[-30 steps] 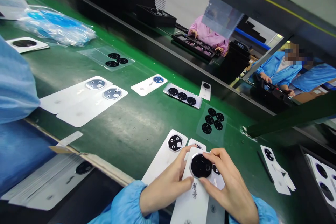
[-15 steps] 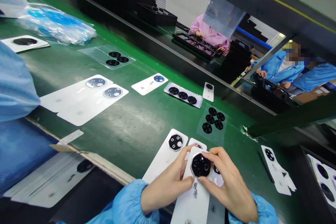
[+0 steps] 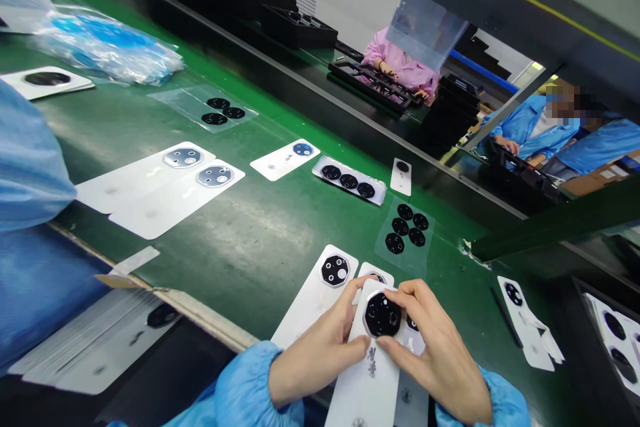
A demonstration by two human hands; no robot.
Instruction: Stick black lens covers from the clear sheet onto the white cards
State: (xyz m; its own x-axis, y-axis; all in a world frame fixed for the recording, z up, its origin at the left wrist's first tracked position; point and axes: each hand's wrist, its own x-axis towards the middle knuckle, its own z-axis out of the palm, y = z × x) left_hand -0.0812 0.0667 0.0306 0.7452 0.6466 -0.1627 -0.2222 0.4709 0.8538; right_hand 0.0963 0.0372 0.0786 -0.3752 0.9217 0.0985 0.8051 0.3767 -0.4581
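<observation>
A white phone back panel [image 3: 363, 390] with dark lettering is held by my left hand [image 3: 323, 353], its thumb on the face and its fingers behind. My right hand [image 3: 435, 347] pinches the black octagonal camera cover [image 3: 383, 315] at the panel's top, thumb and index finger on its edges. The cover lies over the camera area; whether it is stuck down I cannot tell. Behind my hands more white panels lie on the green bench, one panel [image 3: 305, 307] to the left and others partly hidden by my hands.
Several black covers [image 3: 400, 227] rest on a clear sheet, and three more on a white strip [image 3: 327, 188]. A small white panel [image 3: 401, 180] lies near the bench's back. Panels [image 3: 145, 203] sit at left near a blue sleeve [image 3: 30, 160]. Co-workers sit across a rail.
My hands keep the same grip and place. The small white panel at the back has shifted slightly right. Co-workers' hands across the rail have moved a little.
</observation>
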